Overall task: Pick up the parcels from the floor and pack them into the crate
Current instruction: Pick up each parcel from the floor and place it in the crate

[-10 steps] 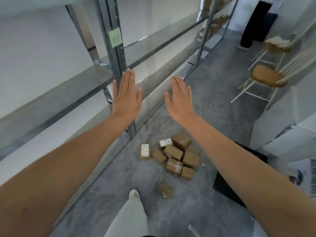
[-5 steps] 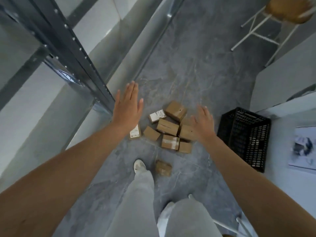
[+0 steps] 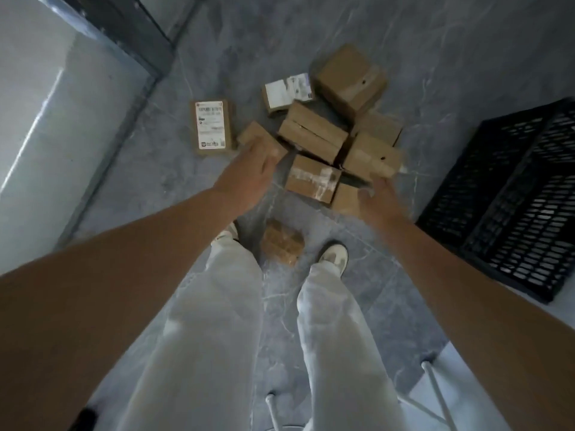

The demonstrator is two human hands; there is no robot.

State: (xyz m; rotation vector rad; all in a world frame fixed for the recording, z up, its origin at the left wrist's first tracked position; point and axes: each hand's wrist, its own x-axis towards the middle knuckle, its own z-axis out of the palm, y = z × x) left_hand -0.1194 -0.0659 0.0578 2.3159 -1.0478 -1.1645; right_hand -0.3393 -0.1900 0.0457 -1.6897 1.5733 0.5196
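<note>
The pick-up is only starting — all the parcels I can see lie on the floor (image 3: 217, 42), none in the crate (image 3: 510, 194), which stands at three o'clock from the pile (image 3: 312, 135). The left hand (image 3: 249, 174) hangs over a small parcel (image 3: 258, 133) at the pile's eight o'clock edge. Its fingers are blurred, so I cannot tell whether they have closed on it. The right hand (image 3: 381, 199) hovers at the five o'clock corner, fingers loose, grasping nothing. A stray parcel (image 3: 281, 244) sits at six o'clock, between the feet (image 3: 333, 255). Next, I'd say, each hand must close round a parcel, lift it, then swing to three o'clock — into the crate.
</note>
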